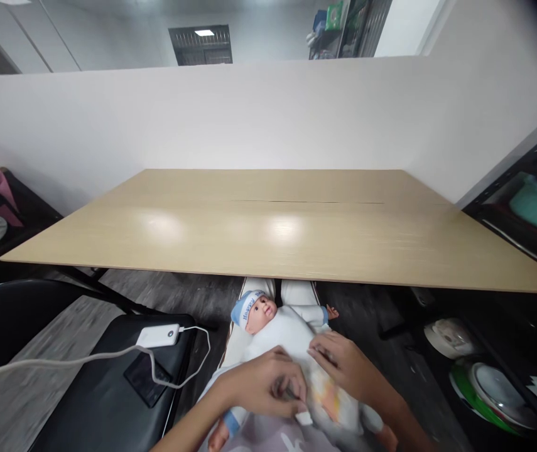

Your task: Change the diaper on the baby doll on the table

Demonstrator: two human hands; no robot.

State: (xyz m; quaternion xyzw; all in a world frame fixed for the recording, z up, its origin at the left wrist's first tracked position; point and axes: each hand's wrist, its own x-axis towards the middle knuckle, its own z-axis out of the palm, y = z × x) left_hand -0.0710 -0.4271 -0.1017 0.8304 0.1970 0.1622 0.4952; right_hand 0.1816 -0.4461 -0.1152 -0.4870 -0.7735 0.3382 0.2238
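A baby doll (275,326) in a white suit and a blue-and-white cap lies on my lap, head toward the table edge. A diaper (329,398) with an orange print sits on its belly. My left hand (268,386) has its fingers curled over the doll's middle, pinching a small white tab (303,417) of the diaper. My right hand (341,364) lies on the doll's belly with its fingers pressed together against the diaper's upper edge.
A wide light-wood table (277,226) spans the view, backed by a white partition. A black chair (108,383) at the left holds a white power bank (157,336) with a cable and a dark phone (146,376). Shelves (522,207) with dishes stand at the right.
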